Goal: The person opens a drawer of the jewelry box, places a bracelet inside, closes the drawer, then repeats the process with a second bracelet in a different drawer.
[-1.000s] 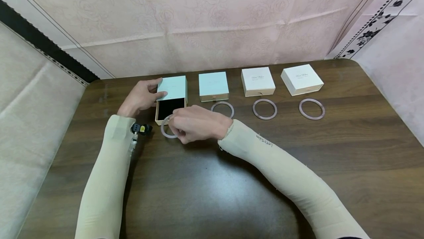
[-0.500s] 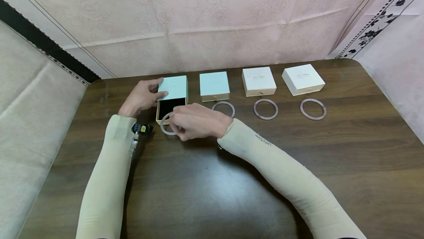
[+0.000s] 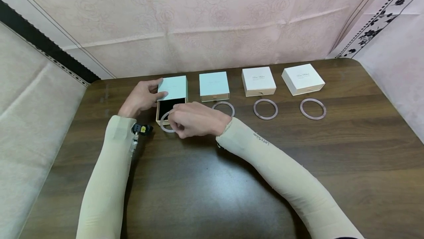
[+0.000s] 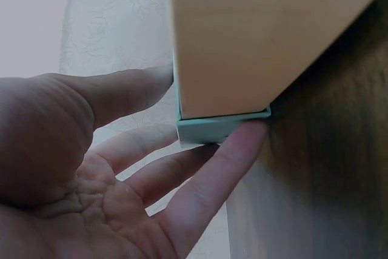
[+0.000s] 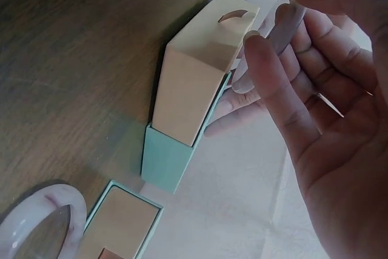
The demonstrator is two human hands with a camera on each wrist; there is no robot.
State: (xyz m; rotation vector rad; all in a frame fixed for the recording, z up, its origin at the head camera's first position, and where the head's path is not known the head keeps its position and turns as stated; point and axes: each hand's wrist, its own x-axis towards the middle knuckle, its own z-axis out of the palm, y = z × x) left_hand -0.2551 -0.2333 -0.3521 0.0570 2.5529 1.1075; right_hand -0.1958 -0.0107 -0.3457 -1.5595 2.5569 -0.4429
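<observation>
Lilac bangle is pinched along one side by the right hand, probably so the rest is left free. Just past that grip, the blue box is gripped by the left hand, likely for steadiness; in the visible part of its black-lined drawer, nothing is seen. Right of the grip, three closed boxes: contents hidden.

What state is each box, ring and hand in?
Left blue box: drawer pulled partly out
Right blue box: shut
Left white box: shut
Right white box: shut
Held ring: pinched by the right hand
Left loose ring: flat on the table, partly hidden
Middle loose ring: flat on the table
Right loose ring: flat on the table
Left hand: gripping the left blue box
Right hand: pinching the held ring
</observation>
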